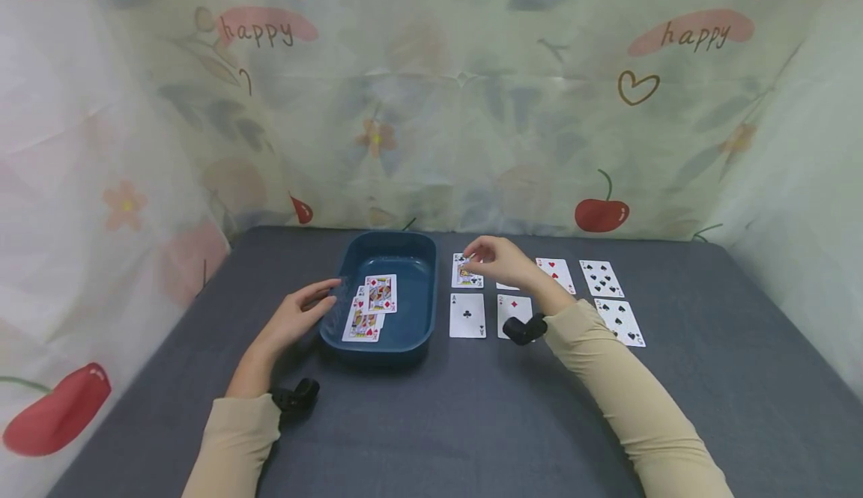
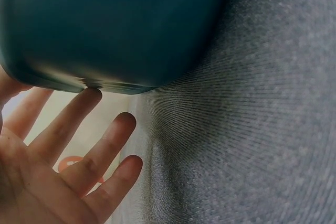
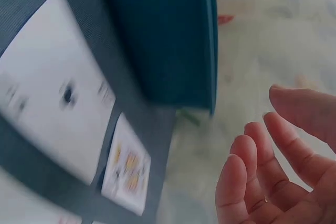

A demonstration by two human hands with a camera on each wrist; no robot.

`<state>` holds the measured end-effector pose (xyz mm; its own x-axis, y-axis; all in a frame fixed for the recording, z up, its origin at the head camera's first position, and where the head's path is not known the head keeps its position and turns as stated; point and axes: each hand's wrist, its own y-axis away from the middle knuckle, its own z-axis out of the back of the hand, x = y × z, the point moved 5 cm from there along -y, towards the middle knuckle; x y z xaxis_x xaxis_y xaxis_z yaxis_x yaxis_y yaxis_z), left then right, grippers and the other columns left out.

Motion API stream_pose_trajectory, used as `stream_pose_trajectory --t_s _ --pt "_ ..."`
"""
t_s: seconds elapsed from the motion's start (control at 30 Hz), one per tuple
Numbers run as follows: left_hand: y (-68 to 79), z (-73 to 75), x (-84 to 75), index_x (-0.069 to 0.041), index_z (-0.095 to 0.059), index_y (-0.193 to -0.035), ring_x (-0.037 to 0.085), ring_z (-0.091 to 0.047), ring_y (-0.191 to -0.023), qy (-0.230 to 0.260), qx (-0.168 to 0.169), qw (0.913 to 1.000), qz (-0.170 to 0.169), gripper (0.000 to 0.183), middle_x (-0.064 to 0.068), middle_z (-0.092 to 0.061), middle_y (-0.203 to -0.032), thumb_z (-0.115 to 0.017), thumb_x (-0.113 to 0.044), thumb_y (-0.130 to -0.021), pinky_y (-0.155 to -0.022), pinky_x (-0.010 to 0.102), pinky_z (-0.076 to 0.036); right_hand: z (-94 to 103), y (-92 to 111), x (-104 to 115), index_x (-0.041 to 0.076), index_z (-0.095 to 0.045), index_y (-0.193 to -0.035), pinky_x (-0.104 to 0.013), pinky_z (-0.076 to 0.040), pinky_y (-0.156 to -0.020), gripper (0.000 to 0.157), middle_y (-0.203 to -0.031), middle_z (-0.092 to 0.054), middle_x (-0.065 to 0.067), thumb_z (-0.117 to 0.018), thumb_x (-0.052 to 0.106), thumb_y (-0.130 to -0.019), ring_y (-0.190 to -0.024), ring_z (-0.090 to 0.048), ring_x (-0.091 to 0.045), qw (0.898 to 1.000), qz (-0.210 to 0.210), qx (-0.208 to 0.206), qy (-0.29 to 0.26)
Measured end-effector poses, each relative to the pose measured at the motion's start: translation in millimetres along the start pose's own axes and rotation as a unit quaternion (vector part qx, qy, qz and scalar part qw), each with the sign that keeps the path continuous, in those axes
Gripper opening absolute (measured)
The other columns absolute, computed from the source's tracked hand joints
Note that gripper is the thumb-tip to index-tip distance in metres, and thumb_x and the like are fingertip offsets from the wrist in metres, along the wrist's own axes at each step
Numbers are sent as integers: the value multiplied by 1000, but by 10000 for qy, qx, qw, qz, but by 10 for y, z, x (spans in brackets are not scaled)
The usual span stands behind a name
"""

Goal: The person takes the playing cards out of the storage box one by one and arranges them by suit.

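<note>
The right hand, empty and slightly parted, hovers above a king of clubs on the table; the left hand spreads against the bin. Lifting one edge first should ease pickup.

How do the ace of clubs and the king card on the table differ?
The king card shows a coloured figure; the ace of clubs has one central black club. The king card lies in the far row, the ace of clubs in the near one. Both lie face-up on the table.
</note>
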<state>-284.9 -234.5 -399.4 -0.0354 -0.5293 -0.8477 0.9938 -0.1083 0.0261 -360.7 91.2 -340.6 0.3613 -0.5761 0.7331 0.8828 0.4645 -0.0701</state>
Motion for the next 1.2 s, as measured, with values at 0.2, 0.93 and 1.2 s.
stream_pose_trajectory --t_s 0.2,0.93,1.2 --pt "13 4 -16 -13 -41 -141 38 -34 -136 36 -1 10000 0 48 17 -32 -150 -49 -29 -97 -107 55 -33 -225 -199 311 3 -60 -111 -25 -49 -67 28 -96 -63 -11 -63 17 -87 -89 -62 -25 9992 178 339 -123" --pt "-1 13 -8 -15 -39 -142 38 -32 -138 1 103 9999 93 50 17 -31 -151 -48 -34 -97 -108 56 -31 -876 -751 804 2 -61 -112 -27 -54 -75 30 -103 -66 -14 -65 16 -87 -89 -63 -19 9956 -361 651 -570" --pt "-1 16 -5 -14 -40 -142 39 -32 -137 12 83 10000 18 48 18 -32 -150 -48 -30 -97 -108 57 -32 -1413 -1437 75 17 -64 -101 -27 -51 -69 31 -90 -66 0 -76 28 -76 -79 -62 -13 9978 -433 500 13"
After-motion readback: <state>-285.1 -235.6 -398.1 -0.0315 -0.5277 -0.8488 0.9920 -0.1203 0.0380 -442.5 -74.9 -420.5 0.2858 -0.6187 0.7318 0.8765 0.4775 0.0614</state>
